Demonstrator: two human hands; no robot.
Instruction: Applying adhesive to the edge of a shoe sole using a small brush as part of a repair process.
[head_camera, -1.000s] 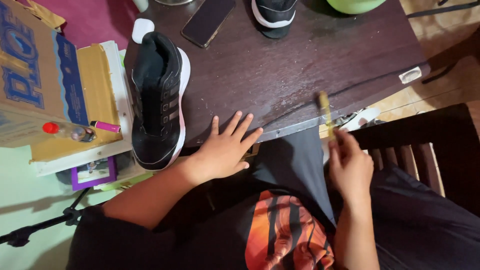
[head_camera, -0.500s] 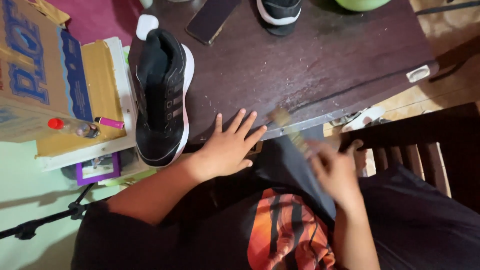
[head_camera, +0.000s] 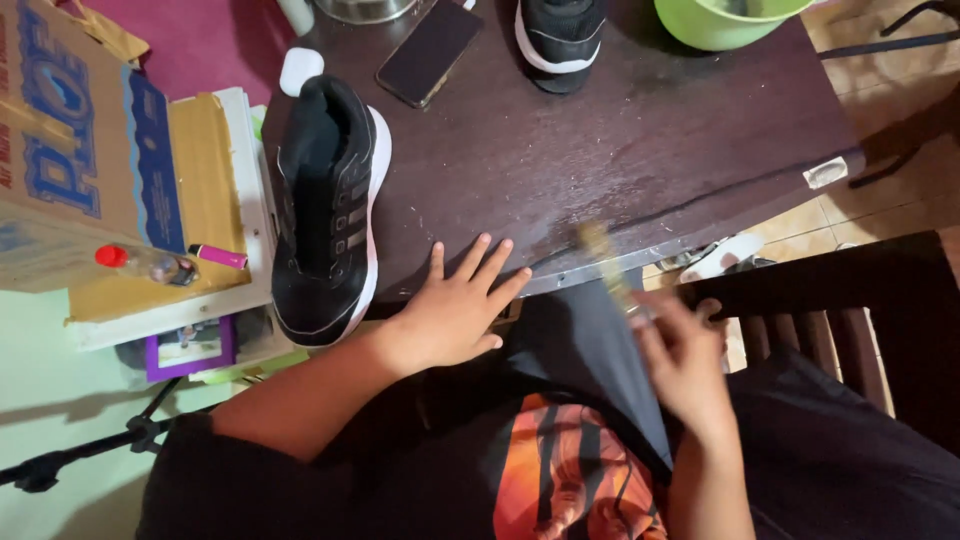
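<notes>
Head view, looking down. Right hand (head_camera: 685, 360): fingers (head_camera: 660, 318) closed on the lower end of a thin yellowish brush-like stick (head_camera: 604, 268), blurred; its exact kind cannot be told. The stick's upper end lies over the near edge of the dark brown wooden surface (head_camera: 650, 140); the hand itself is off the edge, above the lap.

Left hand (head_camera: 450, 315): fingers (head_camera: 478, 262) spread apart, palm down, flat on the near edge of the surface, gripping nothing. It lies just beside the toe of a black sports shoe with white sole and grey side stripes (head_camera: 328, 210), not touching it as far as can be seen.

The shoe lies lengthwise on the left part of the surface, toe toward the person. Beyond it: a dark flat phone (head_camera: 430, 50), screen up; a second black shoe with white sole (head_camera: 560, 35), cut by the top edge; a light green plastic bowl (head_camera: 725, 20) at the far right.

Left of the surface: a brown cardboard box with blue print (head_camera: 70, 150), with a small clear bottle with red cap (head_camera: 140, 262) and a pink marker (head_camera: 220, 256) beside it. A dark wooden chair (head_camera: 860, 300) stands at the right.
</notes>
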